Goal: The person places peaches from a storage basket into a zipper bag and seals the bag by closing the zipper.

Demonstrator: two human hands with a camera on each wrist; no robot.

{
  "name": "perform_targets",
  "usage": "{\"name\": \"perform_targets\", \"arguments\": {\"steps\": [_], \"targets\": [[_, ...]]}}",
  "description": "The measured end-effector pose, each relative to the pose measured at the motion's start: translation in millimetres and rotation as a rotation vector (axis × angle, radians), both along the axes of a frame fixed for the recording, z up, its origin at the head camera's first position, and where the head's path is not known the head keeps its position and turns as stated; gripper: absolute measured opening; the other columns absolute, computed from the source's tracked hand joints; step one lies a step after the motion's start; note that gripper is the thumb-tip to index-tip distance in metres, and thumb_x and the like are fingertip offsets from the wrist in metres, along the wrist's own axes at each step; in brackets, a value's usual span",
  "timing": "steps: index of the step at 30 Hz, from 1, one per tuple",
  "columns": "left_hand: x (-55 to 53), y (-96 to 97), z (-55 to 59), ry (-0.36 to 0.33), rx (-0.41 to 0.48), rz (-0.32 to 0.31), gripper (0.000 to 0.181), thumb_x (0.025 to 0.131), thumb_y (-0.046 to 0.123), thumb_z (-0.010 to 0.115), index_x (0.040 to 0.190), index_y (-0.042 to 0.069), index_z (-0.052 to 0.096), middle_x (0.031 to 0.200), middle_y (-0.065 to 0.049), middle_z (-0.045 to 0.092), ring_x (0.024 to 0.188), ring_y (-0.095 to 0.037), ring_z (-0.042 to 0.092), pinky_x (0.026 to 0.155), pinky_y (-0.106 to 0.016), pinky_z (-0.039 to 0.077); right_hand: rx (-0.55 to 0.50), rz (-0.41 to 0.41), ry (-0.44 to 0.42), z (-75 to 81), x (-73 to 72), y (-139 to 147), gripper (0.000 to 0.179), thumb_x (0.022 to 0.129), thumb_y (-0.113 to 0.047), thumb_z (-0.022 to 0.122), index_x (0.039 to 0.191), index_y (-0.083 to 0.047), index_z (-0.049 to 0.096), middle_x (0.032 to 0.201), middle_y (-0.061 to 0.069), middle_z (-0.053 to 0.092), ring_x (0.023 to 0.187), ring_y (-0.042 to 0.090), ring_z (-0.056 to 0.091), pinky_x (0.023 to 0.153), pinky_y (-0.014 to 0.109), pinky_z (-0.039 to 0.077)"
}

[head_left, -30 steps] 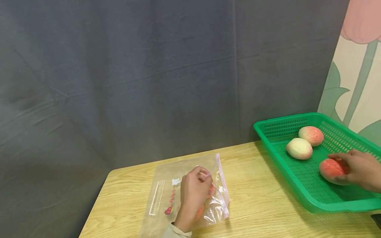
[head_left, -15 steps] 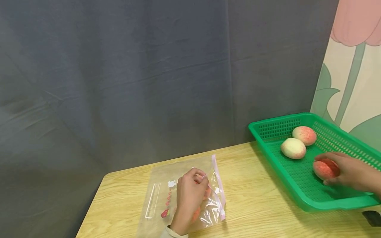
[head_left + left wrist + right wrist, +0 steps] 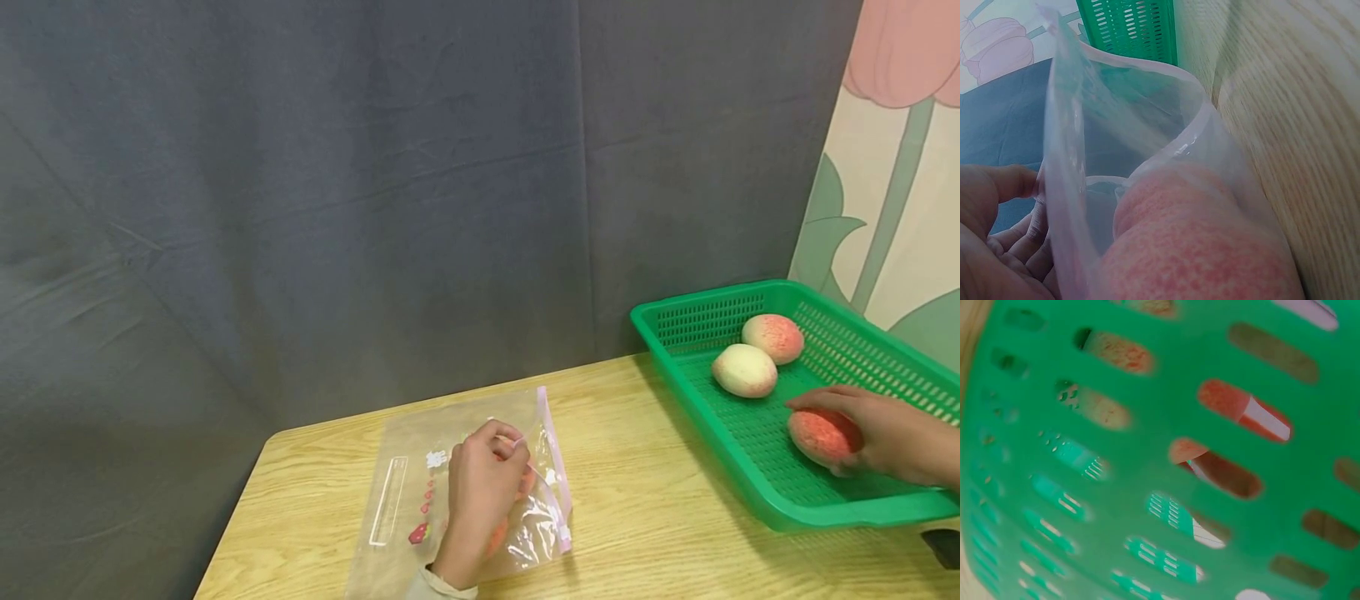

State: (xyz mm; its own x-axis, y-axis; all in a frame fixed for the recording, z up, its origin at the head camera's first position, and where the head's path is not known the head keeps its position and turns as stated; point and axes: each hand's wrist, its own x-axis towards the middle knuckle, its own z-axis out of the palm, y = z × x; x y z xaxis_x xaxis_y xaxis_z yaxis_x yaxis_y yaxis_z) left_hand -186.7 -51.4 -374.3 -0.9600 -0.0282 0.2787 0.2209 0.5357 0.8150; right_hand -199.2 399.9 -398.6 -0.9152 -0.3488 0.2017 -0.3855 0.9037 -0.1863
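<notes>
My left hand (image 3: 483,487) pinches the open edge of a clear zip bag (image 3: 397,475) with a pink slider strip, lying on the table in the head view. Inside the bag are red peaches (image 3: 1191,250), large in the left wrist view, where the bag's mouth gapes toward the basket. On the right, my right hand (image 3: 896,433) grips a red-and-cream peach (image 3: 819,433) in the green basket (image 3: 712,450), thumb low and fingers over the top. In the right wrist view the basket wall (image 3: 1141,437) hides most of the hand; red peach skin (image 3: 1222,399) shows through a slot.
Two more peaches, one pale (image 3: 745,371) and one pinkish (image 3: 776,337), lie farther back in the basket. A dark object (image 3: 942,547) is by the basket's near right corner. A grey curtain (image 3: 337,208) hangs behind the wooden table (image 3: 637,500).
My right hand has shifted its hold on the peach, which sits slightly farther left in the basket than a second ago. My left hand keeps its hold on the bag.
</notes>
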Motion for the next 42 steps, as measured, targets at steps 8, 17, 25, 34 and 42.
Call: {"name": "perform_targets", "arguments": {"steps": [8,17,25,34,42], "targets": [[0.8,0.0,0.3,0.000,0.003,-0.008,0.005,0.081,0.008,0.064,0.084,0.011,0.066,0.055,0.010,0.060,0.043,-0.010,0.060,0.039,-0.021,0.045,0.072,0.000,0.169,-4.9,-0.3,2.0,0.069,0.044,-0.020,0.090,0.107,-0.009,0.064,0.104,0.007,0.063,0.091,0.021,0.056,0.069,0.032,0.047],[1.2,0.7,0.9,0.000,0.019,-0.014,0.005,0.082,0.007,0.063,0.084,0.011,0.065,0.055,0.009,0.061,0.041,-0.009,0.059,0.039,-0.021,0.045,-0.089,-0.118,-0.031,9.5,2.0,-1.8,0.067,0.063,-0.033,0.084,0.117,-0.003,0.060,0.098,0.011,0.063,0.076,0.018,0.054,0.058,0.031,0.043],[1.6,0.4,0.6,-0.006,0.036,-0.022,0.005,0.082,0.006,0.063,0.084,0.010,0.065,0.055,0.008,0.062,0.041,-0.011,0.059,0.039,-0.021,0.046,-0.244,-0.151,-0.107,15.1,1.1,-3.7,0.071,0.069,-0.038,0.081,0.124,-0.002,0.054,0.105,0.022,0.061,0.081,0.029,0.061,0.054,0.028,0.043],[1.3,-1.7,1.1,-0.003,0.031,-0.031,0.005,0.082,0.006,0.063,0.085,0.009,0.065,0.056,0.006,0.063,0.042,-0.013,0.061,0.040,-0.021,0.046,-0.389,-0.137,-0.066,27.5,6.3,-10.3,0.056,0.083,-0.025,0.072,0.132,-0.012,0.049,0.124,0.020,0.047,0.083,0.016,0.064,0.058,0.028,0.049],[1.6,-1.1,2.1,-0.008,0.022,-0.034,0.005,0.083,0.006,0.063,0.086,0.009,0.065,0.055,0.008,0.062,0.042,-0.010,0.059,0.040,-0.021,0.046,-0.429,-0.158,-0.064,41.0,13.9,-24.6,0.057,0.084,-0.029,0.071,0.135,-0.018,0.048,0.130,0.019,0.043,0.091,-0.018,0.041,0.063,0.021,0.048]]}}
